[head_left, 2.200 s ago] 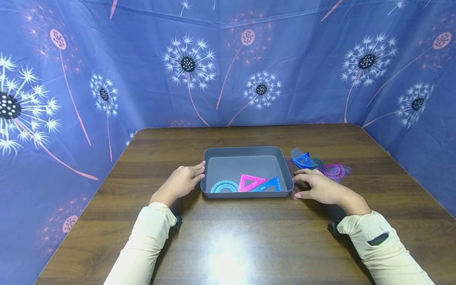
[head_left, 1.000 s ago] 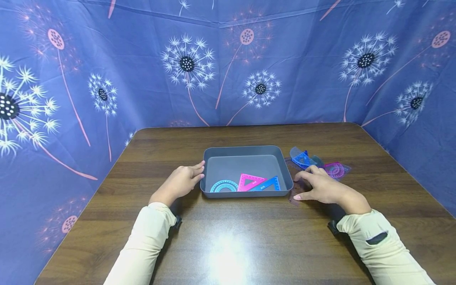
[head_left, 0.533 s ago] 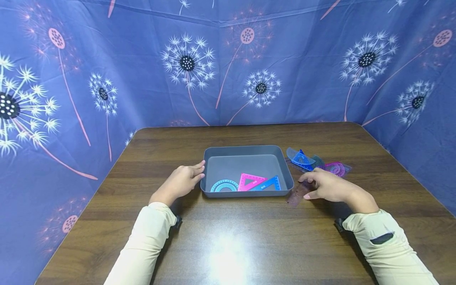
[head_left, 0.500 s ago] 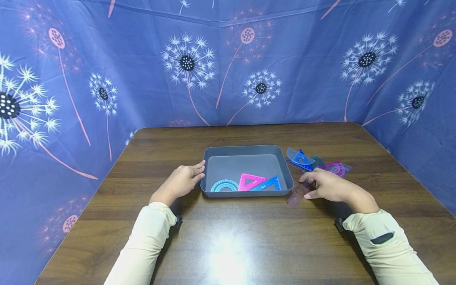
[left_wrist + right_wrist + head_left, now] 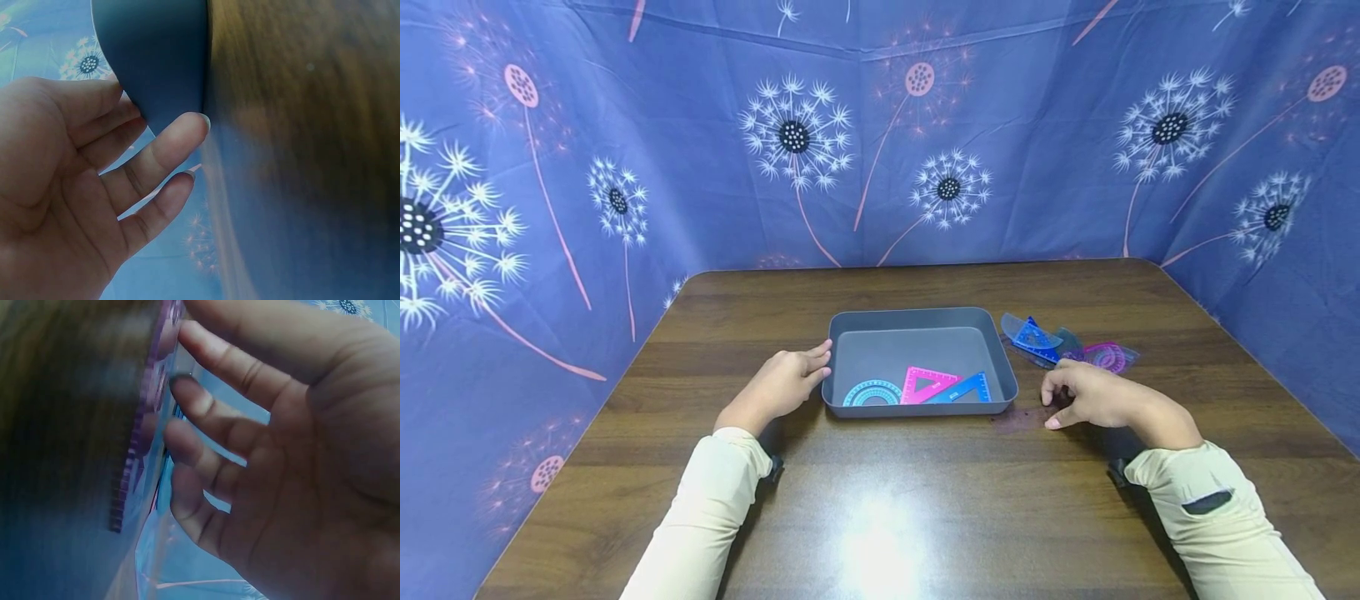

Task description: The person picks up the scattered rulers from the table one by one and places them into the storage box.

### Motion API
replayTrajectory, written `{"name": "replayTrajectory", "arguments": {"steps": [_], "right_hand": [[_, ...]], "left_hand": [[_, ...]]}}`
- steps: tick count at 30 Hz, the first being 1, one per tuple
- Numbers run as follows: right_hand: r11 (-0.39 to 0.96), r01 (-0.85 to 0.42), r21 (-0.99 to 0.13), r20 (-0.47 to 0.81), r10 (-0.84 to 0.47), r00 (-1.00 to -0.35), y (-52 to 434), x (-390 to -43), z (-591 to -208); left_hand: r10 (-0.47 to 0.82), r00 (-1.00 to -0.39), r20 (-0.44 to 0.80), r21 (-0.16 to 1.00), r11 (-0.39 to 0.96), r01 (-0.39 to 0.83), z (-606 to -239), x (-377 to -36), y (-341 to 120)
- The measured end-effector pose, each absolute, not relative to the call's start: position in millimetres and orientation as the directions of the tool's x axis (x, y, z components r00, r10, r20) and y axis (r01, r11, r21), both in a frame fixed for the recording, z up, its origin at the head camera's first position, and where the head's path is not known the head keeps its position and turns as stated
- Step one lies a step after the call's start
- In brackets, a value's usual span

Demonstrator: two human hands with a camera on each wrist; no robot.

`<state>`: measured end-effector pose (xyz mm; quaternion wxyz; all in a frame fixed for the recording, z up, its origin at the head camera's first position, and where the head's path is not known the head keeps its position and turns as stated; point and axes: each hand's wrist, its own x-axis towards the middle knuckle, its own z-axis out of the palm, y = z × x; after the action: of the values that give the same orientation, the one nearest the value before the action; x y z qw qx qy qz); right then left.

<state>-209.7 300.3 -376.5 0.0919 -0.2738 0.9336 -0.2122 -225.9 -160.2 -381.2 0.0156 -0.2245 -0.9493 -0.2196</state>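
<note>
My left hand touches the left side of a grey tray with its fingertips; in the left wrist view the fingers reach out along the tray's wall. Inside the tray, along its near side, lie a teal protractor, a pink set square and a blue set square. A clear purple ruler lies flat on the table by the tray's near right corner. My right hand pinches its right end between thumb and fingers. Ruled marks show along the ruler's edge in the right wrist view.
Beyond my right hand is a loose pile: a pale blue protractor, a blue set square, a dark greenish clear piece and a pink-purple round piece. A blue dandelion-print cloth hangs behind the wooden table.
The purple ruler has come away from the tray's right side and turned to lie nearly crosswise. My right hand moved slightly right with it. The pale blue protractor shifted left. My left hand stayed put.
</note>
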Motion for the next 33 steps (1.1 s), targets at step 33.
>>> {"name": "replayTrajectory", "arguments": {"steps": [33], "right_hand": [[0.521,-0.459,-0.72,-0.039,-0.69,-0.722,300.8,-205.9,-369.4]], "left_hand": [[0.402,-0.91,0.102,0.436,0.804,0.405,-380.1,-224.0,-158.6]]}}
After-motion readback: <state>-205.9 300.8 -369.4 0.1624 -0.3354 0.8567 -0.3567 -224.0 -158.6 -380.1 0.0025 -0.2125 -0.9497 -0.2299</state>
